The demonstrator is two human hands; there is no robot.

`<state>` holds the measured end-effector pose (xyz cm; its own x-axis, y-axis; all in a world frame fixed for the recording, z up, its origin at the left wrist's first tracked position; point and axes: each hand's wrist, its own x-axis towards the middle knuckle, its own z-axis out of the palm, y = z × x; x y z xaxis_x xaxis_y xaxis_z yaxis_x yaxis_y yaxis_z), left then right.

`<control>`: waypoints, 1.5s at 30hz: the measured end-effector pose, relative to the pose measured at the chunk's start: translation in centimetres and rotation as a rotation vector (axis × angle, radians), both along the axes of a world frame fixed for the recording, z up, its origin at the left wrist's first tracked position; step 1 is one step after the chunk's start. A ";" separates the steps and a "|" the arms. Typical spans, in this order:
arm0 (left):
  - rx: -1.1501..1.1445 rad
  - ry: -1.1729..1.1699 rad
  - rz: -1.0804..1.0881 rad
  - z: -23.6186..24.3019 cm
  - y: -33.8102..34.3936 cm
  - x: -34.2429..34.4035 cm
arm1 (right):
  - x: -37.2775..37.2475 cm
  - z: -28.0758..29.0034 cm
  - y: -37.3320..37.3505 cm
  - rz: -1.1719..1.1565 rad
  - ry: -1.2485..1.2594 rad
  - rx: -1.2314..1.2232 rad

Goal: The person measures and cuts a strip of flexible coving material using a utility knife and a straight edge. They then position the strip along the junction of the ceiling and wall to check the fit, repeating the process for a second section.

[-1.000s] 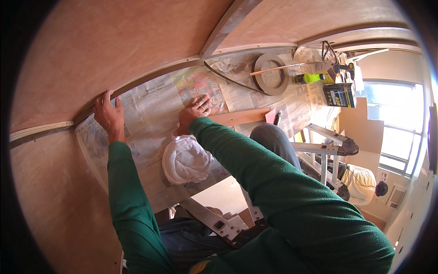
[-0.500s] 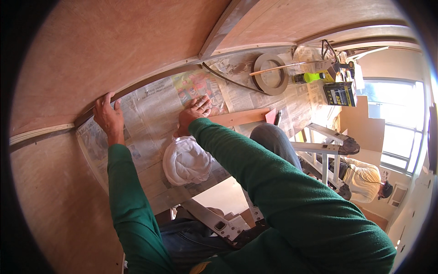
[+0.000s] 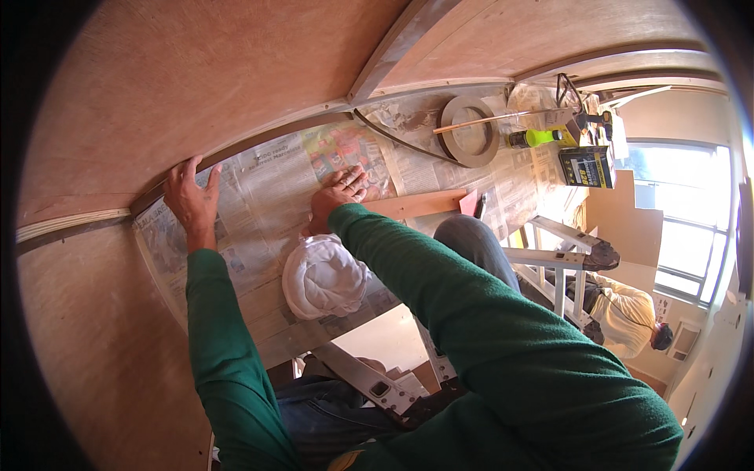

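My left hand (image 3: 191,202) is at the left against a brown edging strip (image 3: 263,143) in the corner where the panel wall meets the surface. Its fingertips touch the strip, with the thumb spread apart. My right hand (image 3: 338,195) leans on the newspaper covering (image 3: 251,192), fingers lying forward and somewhat bent; no held thing shows. Close to that wrist sits a bundled white cloth (image 3: 323,276). A flat wooden strip (image 3: 412,205) runs rightward from beside my right hand.
A brown edging roll (image 3: 448,147) lies under a thin wooden stick (image 3: 479,122). Beyond are a green bottle (image 3: 538,138), a black box (image 3: 587,166) and a cordless drill (image 3: 601,119). Stepladders (image 3: 561,259) stand below; a person in a pale shirt (image 3: 624,310) is at the right.
My left thumb has spread away from the fingers, which stay at the strip. My right hand keeps its place on the newspaper. The person at the right has turned their head slightly.
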<state>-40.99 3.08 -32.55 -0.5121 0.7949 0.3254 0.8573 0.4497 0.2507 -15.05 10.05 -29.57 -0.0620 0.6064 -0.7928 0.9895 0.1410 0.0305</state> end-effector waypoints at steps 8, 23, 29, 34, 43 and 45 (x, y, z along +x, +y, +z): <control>0.082 0.024 -0.034 0.6 0.5 0.9 | 0.1 -0.4 0.3 -0.027 -0.035 -0.024; 0.405 -0.088 -0.333 2.3 3.7 5.8 | 0.1 -0.5 0.1 0.011 -0.045 -0.018; 0.429 -0.191 -0.227 3.9 3.4 6.1 | 0.0 -0.6 0.2 0.026 -0.045 -0.008; 0.300 -0.386 -0.144 9.3 1.0 4.4 | -0.2 0.5 -0.1 0.051 -0.018 -0.011; 0.020 -0.687 -0.181 30.5 -7.8 18.5 | -0.6 1.9 -1.7 0.082 0.055 0.029; 0.214 -0.807 -0.258 30.3 -8.4 23.2 | 0.5 -2.0 -0.2 0.058 0.050 0.250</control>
